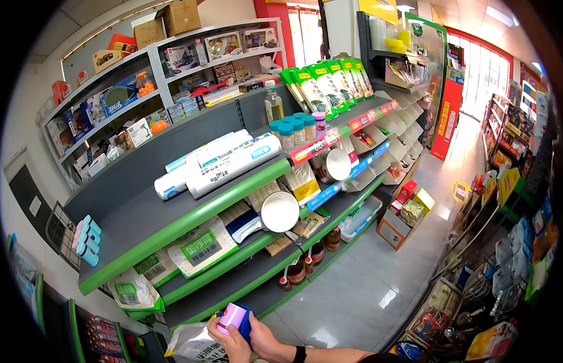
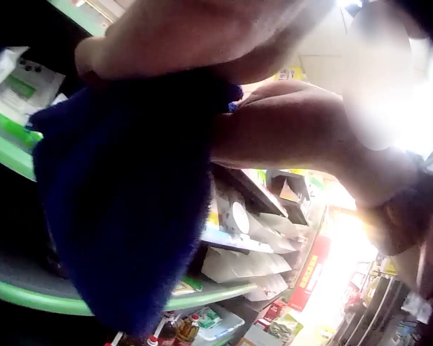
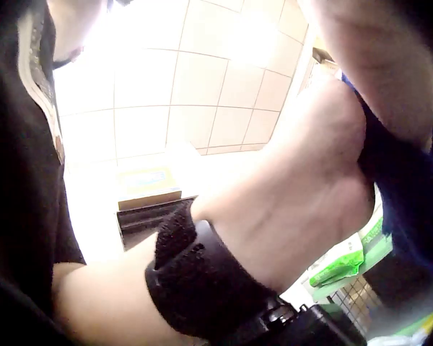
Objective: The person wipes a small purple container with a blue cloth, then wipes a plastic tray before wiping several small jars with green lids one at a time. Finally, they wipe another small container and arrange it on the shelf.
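Observation:
Low in the head view, my left hand (image 1: pixel 233 345) grips a lilac cylinder-shaped container (image 1: pixel 233 316), fingers round one side and thumb across the front. Beside it my right hand (image 1: pixel 264 340) holds a dark blue cloth (image 1: pixel 245 328) against the container's far side. In the left wrist view the cloth (image 2: pixel 123 202) hangs down in a wide fold beneath both hands. The right wrist view shows the back of my right hand (image 3: pixel 296 187), with its fingers hidden behind the cloth (image 3: pixel 411 194).
A white printed plastic package (image 1: pixel 193 342) lies below my hands. The green-edged shelf (image 1: pixel 190 233) ahead bears white rolls (image 1: pixel 233 163), blue-and-pink bottles (image 1: pixel 88 242) and blue-lidded jars (image 1: pixel 286 134). Two round white discs (image 1: pixel 280 212) stick out from its front. A box of packets (image 1: pixel 397 224) stands on the floor.

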Available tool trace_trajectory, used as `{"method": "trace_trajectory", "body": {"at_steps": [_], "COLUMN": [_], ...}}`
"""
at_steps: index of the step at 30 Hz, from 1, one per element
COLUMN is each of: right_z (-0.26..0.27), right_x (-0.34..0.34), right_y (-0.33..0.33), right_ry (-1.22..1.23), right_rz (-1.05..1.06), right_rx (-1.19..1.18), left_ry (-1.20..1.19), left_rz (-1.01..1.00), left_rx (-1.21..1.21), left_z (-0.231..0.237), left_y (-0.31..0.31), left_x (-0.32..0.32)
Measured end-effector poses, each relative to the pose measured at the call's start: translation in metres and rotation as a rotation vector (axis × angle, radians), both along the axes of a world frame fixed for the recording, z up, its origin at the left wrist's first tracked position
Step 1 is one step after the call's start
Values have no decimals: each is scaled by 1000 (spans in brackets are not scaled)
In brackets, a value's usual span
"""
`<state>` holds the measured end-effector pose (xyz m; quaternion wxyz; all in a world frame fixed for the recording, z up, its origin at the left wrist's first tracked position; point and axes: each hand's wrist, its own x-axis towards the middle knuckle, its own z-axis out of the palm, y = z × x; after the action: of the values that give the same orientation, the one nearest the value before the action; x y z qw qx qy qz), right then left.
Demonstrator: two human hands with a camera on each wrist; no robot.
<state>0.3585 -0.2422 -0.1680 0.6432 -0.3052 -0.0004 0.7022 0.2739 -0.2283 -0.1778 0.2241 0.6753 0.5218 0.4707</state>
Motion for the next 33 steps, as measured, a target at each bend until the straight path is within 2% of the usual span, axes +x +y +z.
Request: {"method": "trace_trajectory", "body": {"at_steps": [2,5,9,12,15,16,22,23,27,28,30,33], "right_z": [-17,-5,14,20,28,30,28,33,54,37,41,31], "right_x": [-6,0,15,3,-3,-8,-31,-33,-54,-60,-69,-89], "right_y": [9,19,35,41,48,50,64,66,69,78,81,92], "right_ry": [85,133,201,95,-185,-210,-370,-349,-256,-212,-182,-290], "right_rz": [84,259,208,209,192,191,286,309,228,206,207,160], "right_rx": [44,-6,183,106,123,168,397,409,270,313,299,213], "left_ry": [47,85,79,66,79,92,-149,-229,-203,-255,-257,-343], "left_rz": [7,-12,-83,-125,-168,-184,-380,-434,-476,-478,-480,-369], "left_rx": [55,116,123,133,110,94,-251,-383,-198,-261,-218,-110], "left_z": [8,20,26,30,39,41,50,57,73,71,81,83], "left_y": [6,12,26,35,49,52,82,84,93,97,104,124], "left_x": [-7,-19,-45,-62,-79,-86,-128,-134,-145,-150,-158,-183]}}
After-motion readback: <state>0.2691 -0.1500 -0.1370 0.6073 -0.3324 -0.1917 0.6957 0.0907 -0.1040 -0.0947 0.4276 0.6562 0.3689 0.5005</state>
